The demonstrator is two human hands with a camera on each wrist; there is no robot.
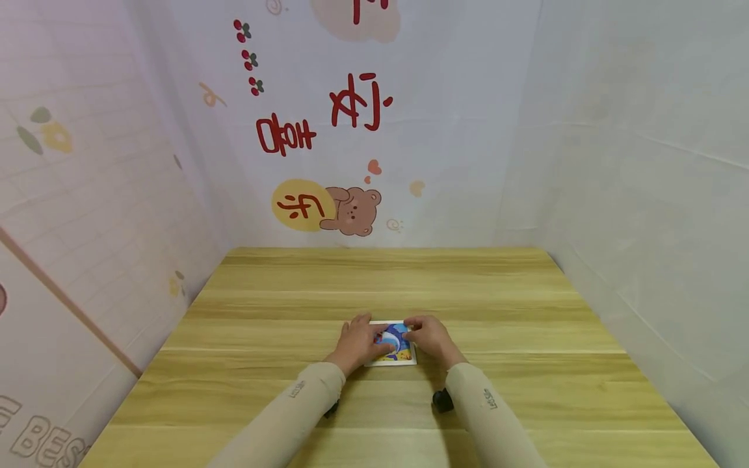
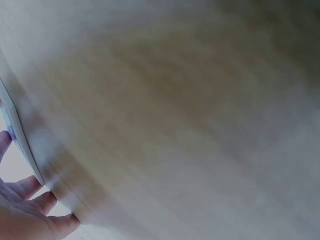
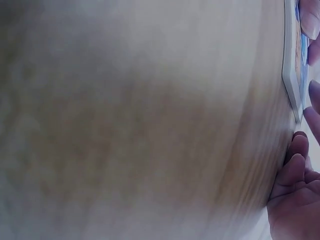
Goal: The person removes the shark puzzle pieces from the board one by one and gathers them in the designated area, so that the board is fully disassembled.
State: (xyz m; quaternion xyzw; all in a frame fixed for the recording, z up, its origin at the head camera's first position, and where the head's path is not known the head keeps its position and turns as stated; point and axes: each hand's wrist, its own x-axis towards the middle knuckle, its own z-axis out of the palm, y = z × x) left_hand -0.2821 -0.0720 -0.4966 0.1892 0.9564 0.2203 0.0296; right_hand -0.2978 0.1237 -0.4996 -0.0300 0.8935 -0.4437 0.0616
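Observation:
A small square picture board (image 1: 404, 355) with a white border lies flat on the wooden table, showing a blue and white figure and a yellow patch. My left hand (image 1: 355, 344) rests on its left side, thumb and forefinger stretched across the picture. At the upper right edge, the fingertips of my right hand (image 1: 430, 337) touch the board, thumb and forefinger apart. In the left wrist view, fingers of the left hand (image 2: 25, 207) reach the board's edge (image 2: 22, 135). The right wrist view shows the right hand (image 3: 295, 200) beside the board's corner (image 3: 290, 75), its lower fingers bent.
The wood-grain table (image 1: 497, 292) spreads around the board. A pale printed cloth wall (image 1: 456, 162) stands behind it, with more cloth at both sides. A dark wrist device (image 1: 443, 401) shows under the right sleeve (image 1: 486, 403).

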